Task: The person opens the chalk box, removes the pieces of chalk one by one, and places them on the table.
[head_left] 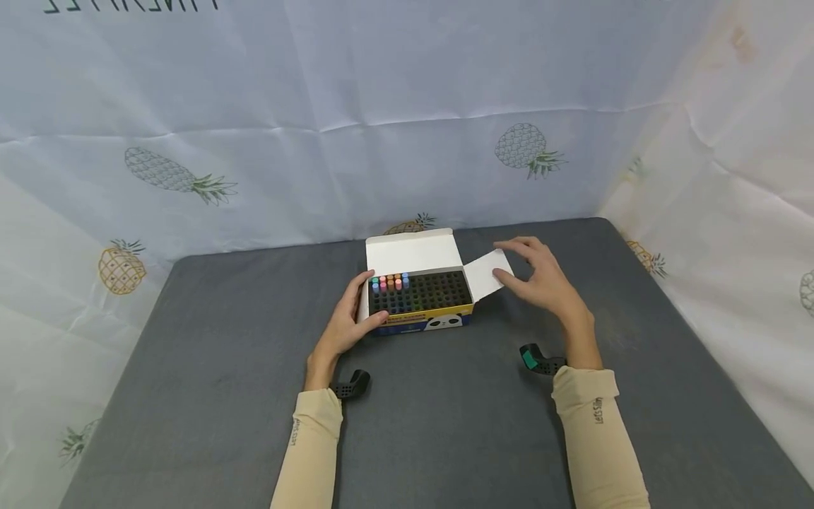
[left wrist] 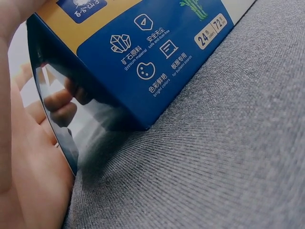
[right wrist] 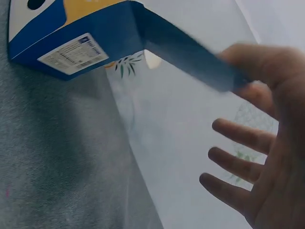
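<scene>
A chalk box, blue and yellow with a panda face, sits on the grey table with its white lid raised at the back. Several coloured chalk sticks stand upright in the left part of its black holed insert. My left hand grips the box's left end, thumb over the front edge and fingers toward the back corner. A glossy side flap stands out beside that palm. On the right, my right hand pinches the other side flap between thumb and index finger, other fingers spread.
A grey cloth-covered table extends around the box. White pineapple-print curtains hang behind it and at both sides. Black wrist mounts project inward from both wrists, near the tabletop.
</scene>
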Demonstrator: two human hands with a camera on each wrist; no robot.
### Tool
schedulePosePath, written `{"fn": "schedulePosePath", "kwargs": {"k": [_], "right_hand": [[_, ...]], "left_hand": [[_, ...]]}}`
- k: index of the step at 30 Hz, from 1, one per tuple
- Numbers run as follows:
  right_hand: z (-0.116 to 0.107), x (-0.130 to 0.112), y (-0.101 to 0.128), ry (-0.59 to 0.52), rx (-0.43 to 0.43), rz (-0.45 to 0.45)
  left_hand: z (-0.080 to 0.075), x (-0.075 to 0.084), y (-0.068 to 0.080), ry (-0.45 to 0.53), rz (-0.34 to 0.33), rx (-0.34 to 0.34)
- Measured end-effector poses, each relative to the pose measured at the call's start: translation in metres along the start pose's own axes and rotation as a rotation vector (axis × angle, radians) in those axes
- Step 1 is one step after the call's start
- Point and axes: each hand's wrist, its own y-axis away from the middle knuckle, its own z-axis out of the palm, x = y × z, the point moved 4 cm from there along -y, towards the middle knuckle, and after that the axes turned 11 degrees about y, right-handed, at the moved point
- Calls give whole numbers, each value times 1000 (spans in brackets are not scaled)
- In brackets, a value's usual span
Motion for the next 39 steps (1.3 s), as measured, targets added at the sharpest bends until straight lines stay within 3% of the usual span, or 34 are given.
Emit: {"fn": "schedulePosePath", "kwargs": {"k": [5,9,13,16,20,22,30,34,39], "right_hand": [[12,-2,2,95,-53,29],[24,-13,-2,80,-66,10],[34,-24,-7,-2,-25,-50],[43,-28,-12,-152,14,-61],[56,-30,-18,-359,56,5],[61,-31,-20,-396,68,55],[73,-50,-22,-301,119,187],[76,-57,-23,-259,142,199],[71,-63,-23,-273,227,147]], "left_hand": [[0,-1,0,14,-2,-5],[0,-1,0,15,2,-8],[0,-1,1,-1,10,-7],[0,0,1,-15,17,-2],[-1,0,0,-12,22,3],[-1,0,0,-2,28,-4],[-1,-2,-1,-3,37,-14],[-1,-2,-1,-4,30,-13],[-1,-2,-1,0,29,-17]]}}
